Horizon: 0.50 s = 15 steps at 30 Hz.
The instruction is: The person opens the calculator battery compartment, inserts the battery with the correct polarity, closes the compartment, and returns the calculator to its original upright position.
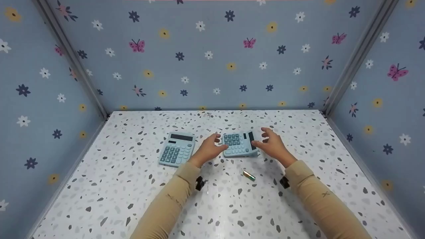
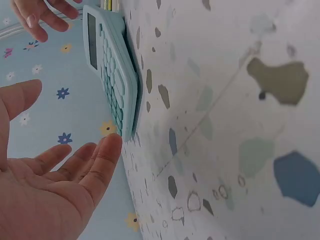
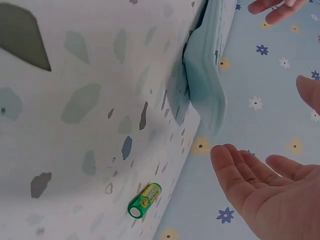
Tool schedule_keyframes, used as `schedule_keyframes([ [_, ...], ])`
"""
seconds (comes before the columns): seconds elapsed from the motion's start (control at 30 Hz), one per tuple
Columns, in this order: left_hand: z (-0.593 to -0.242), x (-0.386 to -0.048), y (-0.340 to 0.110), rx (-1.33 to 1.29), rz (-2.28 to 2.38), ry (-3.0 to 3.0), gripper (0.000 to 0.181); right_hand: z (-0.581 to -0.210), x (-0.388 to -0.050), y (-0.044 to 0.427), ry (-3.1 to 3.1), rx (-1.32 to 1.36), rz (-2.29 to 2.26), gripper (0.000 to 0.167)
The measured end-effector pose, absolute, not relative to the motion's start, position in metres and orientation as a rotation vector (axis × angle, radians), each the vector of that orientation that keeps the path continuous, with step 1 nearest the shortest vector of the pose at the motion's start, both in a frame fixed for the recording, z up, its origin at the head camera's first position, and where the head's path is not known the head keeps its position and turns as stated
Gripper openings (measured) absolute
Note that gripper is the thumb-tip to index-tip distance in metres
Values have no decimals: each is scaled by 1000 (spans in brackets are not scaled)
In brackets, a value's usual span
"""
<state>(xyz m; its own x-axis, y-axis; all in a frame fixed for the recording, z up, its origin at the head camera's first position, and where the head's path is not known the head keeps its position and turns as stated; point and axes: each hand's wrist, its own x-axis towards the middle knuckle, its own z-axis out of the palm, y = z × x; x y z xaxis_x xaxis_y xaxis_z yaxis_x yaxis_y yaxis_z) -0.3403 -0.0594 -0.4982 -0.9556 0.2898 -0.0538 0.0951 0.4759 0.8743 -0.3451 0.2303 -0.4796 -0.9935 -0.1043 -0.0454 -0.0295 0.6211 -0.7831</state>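
Note:
A light blue calculator (image 1: 239, 144) lies sideways on the speckled table between the two hands, its screen end toward the right hand. At its left end is the left hand (image 1: 210, 148), fingers relaxed and spread; in the left wrist view that hand (image 2: 60, 175) holds nothing beside the calculator (image 2: 117, 70). The right hand (image 1: 273, 144) hovers at the screen end with its fingers parted, and in the right wrist view a gap separates this hand (image 3: 270, 190) from the raised end of the calculator (image 3: 205, 75).
A second light blue calculator (image 1: 177, 149) lies upright-facing left of the left hand. A green and gold battery (image 1: 249, 175), also in the right wrist view (image 3: 145, 200), rests on the table nearer the person. Flower-patterned walls (image 1: 212, 66) enclose the table's back and sides.

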Motion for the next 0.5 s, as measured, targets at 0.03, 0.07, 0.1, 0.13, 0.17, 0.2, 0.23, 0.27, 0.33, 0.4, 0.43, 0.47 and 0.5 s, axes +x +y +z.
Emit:
schedule_keyframes([
  [0.03,-498,-340,-58,324,1500,2510,73,-481,-346,230,2745,-111,-1335,86],
  [0.07,-498,-340,-56,317,1518,2496,73,-482,-347,230,2741,-105,-1341,85],
  [0.1,-498,-340,-54,310,1536,2482,72,-483,-348,230,2736,-98,-1346,85],
  [0.13,-497,-340,-53,302,1552,2469,73,-484,-350,230,2730,-83,-1353,84],
  [0.17,-497,-341,-51,296,1558,2463,73,-485,-351,230,2725,-67,-1358,84],
  [0.2,-498,-341,-50,287,1563,2457,74,-486,-352,230,2721,-50,-1359,84],
  [0.23,-498,-342,-48,275,1569,2450,74,-487,-354,230,2716,-38,-1357,83],
  [0.27,-499,-342,-47,263,1579,2442,74,-488,-355,231,2710,-23,-1354,83],
  [0.33,-500,-343,-45,230,1592,2430,74,-490,-357,231,2696,5,-1356,83],
  [0.4,-502,-344,-43,192,1591,2436,72,-492,-359,231,2684,23,-1357,83],
  [0.43,-503,-345,-42,170,1592,2438,72,-493,-360,231,2680,29,-1359,83],
  [0.47,-504,-345,-41,149,1588,2441,71,-494,-361,230,2672,37,-1368,82],
  [0.5,-505,-346,-40,128,1577,2447,71,-495,-362,230,2664,44,-1378,82],
])
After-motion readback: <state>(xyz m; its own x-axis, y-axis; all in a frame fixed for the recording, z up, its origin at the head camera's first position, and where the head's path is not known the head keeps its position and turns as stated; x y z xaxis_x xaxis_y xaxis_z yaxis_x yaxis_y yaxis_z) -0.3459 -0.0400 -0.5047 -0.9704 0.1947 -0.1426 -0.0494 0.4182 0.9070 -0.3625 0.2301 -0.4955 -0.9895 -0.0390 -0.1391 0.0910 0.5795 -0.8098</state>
